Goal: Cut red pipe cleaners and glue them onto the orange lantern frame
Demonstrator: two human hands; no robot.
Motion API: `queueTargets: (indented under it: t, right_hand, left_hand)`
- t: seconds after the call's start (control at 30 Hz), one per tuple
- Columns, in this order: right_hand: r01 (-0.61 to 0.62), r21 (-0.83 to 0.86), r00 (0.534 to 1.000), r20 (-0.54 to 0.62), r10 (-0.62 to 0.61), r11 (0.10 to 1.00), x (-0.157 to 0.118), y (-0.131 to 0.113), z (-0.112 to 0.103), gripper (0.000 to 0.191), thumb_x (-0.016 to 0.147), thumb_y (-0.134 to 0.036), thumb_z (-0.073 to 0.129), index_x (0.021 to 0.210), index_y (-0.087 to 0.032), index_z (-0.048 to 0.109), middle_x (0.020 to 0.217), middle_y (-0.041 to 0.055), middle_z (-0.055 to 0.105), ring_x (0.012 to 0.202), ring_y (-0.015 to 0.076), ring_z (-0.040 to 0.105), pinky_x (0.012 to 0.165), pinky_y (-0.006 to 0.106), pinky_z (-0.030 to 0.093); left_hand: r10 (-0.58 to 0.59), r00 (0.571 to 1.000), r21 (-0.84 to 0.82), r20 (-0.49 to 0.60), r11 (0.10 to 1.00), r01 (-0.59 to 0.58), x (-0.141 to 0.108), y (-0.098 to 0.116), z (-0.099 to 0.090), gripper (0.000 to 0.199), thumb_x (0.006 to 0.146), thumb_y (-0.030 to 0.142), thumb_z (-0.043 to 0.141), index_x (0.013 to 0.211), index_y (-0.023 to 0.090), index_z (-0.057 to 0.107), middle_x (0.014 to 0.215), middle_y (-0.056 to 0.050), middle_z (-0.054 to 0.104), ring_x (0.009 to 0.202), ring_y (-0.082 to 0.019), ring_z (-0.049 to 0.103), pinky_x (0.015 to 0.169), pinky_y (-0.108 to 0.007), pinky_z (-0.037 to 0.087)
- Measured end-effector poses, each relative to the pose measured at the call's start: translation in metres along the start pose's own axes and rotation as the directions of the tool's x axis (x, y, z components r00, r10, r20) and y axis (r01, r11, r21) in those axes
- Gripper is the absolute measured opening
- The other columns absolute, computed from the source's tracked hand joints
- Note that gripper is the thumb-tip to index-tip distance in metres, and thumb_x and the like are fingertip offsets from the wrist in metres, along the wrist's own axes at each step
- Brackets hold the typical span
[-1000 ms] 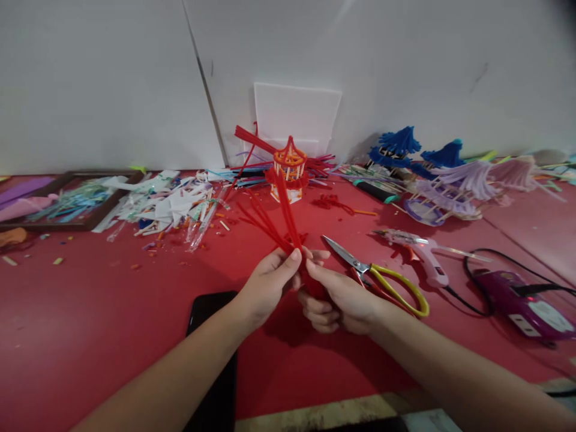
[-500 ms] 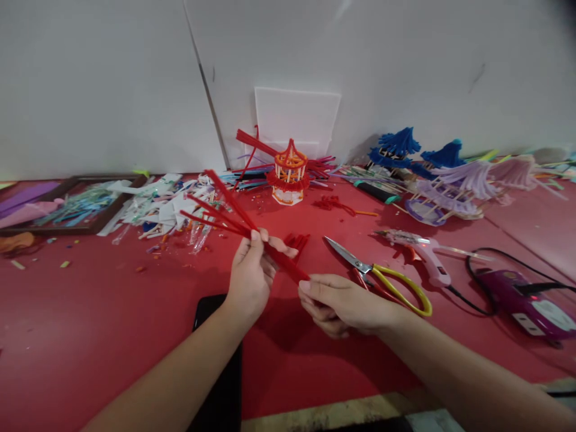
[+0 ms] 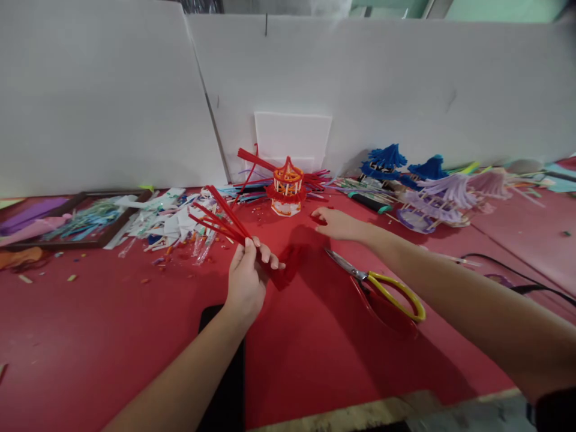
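Note:
Pinched between thumb and fingers of my left hand (image 3: 249,270) is a bundle of red pipe cleaners (image 3: 227,217), fanning toward the upper left. My right hand (image 3: 335,224) reaches over the far middle of the table, its fingers curled at a small red pile that they mostly cover; whether it grips any is unclear. Just left of that hand stands a small red and orange pavilion model (image 3: 288,187) on a white base. Scissors with yellow and red handles (image 3: 398,294) lie below my right forearm.
A black flat object (image 3: 225,384) lies under my left forearm. Plastic and paper scraps (image 3: 175,219) and a brown frame (image 3: 90,240) are at left. Blue (image 3: 389,157) and lilac (image 3: 450,189) models stand at back right, near a green-and-black tool (image 3: 369,202).
My right hand has left the red bundle and moved up and away to the small red pile. My left hand keeps the bundle. The view has tilted upward, and my right arm now covers the glue gun.

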State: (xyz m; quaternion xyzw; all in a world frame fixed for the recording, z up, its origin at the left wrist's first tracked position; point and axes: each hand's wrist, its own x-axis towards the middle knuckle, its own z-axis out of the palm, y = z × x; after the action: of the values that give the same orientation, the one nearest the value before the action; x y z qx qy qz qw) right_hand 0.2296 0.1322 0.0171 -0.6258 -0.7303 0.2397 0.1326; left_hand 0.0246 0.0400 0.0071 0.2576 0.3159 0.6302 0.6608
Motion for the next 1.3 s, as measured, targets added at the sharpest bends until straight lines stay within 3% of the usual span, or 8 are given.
queueTargets:
  t: [0.13, 0.3, 0.43, 0.6, 0.73, 0.93, 1.1, 1.3]
  right_hand:
    - [0.036, 0.029, 0.998, -0.055, -0.034, 0.999, 0.016, -0.002, 0.007, 0.028, 0.077, -0.019, 0.066, 0.104, -0.012, 0.062, 0.106, 0.0128, 0.067, 0.099, 0.0232, 0.062, 0.091, 0.039, 0.044]
    - [0.128, 0.200, 0.980, -0.179, -0.092, 0.971, -0.026, -0.016, 0.013, 0.024, 0.091, -0.031, 0.045, 0.100, -0.016, 0.062, 0.109, 0.0119, 0.065, 0.103, 0.0220, 0.058, 0.091, 0.037, 0.042]
    - [0.103, 0.461, 0.987, 0.064, -0.149, 0.881, -0.080, -0.032, 0.034, 0.046, 0.094, -0.048, 0.031, 0.082, -0.017, 0.062, 0.071, 0.0044, 0.066, 0.061, 0.0144, 0.062, 0.059, 0.028, 0.049]
    - [-0.436, 0.873, 0.834, 0.483, -0.267, 0.219, -0.111, -0.044, 0.063, 0.043, 0.078, -0.058, 0.059, 0.086, -0.015, 0.058, 0.068, 0.0025, 0.062, 0.054, 0.0127, 0.057, 0.045, 0.023, 0.042]
    - [-0.532, 0.847, 0.802, 0.506, -0.317, 0.006, -0.114, -0.048, 0.071, 0.037, 0.074, -0.047, 0.071, 0.081, -0.012, 0.059, 0.062, -0.0036, 0.051, 0.049, 0.0053, 0.043, 0.049, 0.021, 0.037]
    - [-0.346, 0.938, 0.930, 0.340, -0.138, -0.024, -0.115, -0.048, 0.075, 0.038, 0.074, -0.049, 0.070, 0.069, -0.016, 0.050, 0.051, -0.0096, 0.035, 0.042, 0.0029, 0.030, 0.044, 0.019, 0.025]
    - [-0.257, 0.966, 0.965, 0.258, -0.042, 0.040, -0.116, -0.047, 0.076, 0.040, 0.074, -0.053, 0.068, 0.071, -0.017, 0.051, 0.048, -0.0100, 0.037, 0.039, 0.0030, 0.030, 0.041, 0.019, 0.024]
    - [-0.296, 0.952, 0.951, 0.301, -0.067, 0.074, -0.118, -0.050, 0.075, 0.041, 0.075, -0.055, 0.065, 0.070, -0.018, 0.051, 0.046, -0.0102, 0.034, 0.038, 0.0032, 0.027, 0.038, 0.019, 0.023]
  left_hand:
    - [0.006, 0.999, 0.016, -0.035, 1.000, -0.005, 0.001, 0.001, 0.000, 0.021, 0.090, 0.032, 0.053, 0.074, 0.019, 0.048, 0.053, 0.008, 0.049, 0.045, -0.009, 0.050, 0.058, -0.027, 0.052]
    - [-0.031, 0.999, 0.015, -0.032, 0.999, 0.032, -0.001, -0.002, 0.002, 0.021, 0.091, 0.030, 0.051, 0.074, 0.018, 0.049, 0.056, 0.005, 0.055, 0.057, -0.011, 0.059, 0.064, -0.025, 0.051]
    - [-0.072, 0.997, 0.007, 0.032, 0.997, 0.072, -0.005, -0.006, 0.004, 0.021, 0.094, 0.030, 0.046, 0.076, 0.019, 0.048, 0.059, 0.003, 0.058, 0.060, -0.011, 0.059, 0.058, -0.020, 0.048]
    - [-0.140, 0.984, 0.089, 0.114, 0.988, 0.130, -0.013, -0.005, 0.007, 0.021, 0.092, 0.036, 0.048, 0.078, 0.020, 0.046, 0.061, 0.005, 0.058, 0.041, -0.007, 0.045, 0.037, -0.016, 0.035]
    - [-0.164, 0.974, 0.144, 0.154, 0.979, 0.142, -0.013, -0.004, 0.008, 0.024, 0.089, 0.042, 0.052, 0.079, 0.021, 0.046, 0.062, 0.005, 0.058, 0.039, -0.008, 0.045, 0.031, -0.015, 0.031]
    - [-0.155, 0.958, 0.167, 0.242, 0.979, 0.117, -0.012, -0.016, 0.004, 0.024, 0.084, 0.042, 0.059, 0.087, 0.018, 0.056, 0.078, -0.003, 0.068, 0.065, -0.015, 0.061, 0.057, -0.027, 0.051]
    - [-0.176, 0.943, 0.423, 0.281, 0.905, 0.043, -0.019, -0.020, 0.004, 0.020, 0.087, 0.033, 0.058, 0.097, 0.017, 0.065, 0.097, -0.009, 0.071, 0.084, -0.016, 0.061, 0.088, -0.032, 0.045]
    - [-0.168, 0.939, 0.581, 0.299, 0.813, -0.039, -0.020, -0.016, 0.005, 0.020, 0.085, 0.030, 0.058, 0.083, 0.016, 0.072, 0.078, -0.005, 0.068, 0.063, -0.013, 0.052, 0.067, -0.026, 0.043]
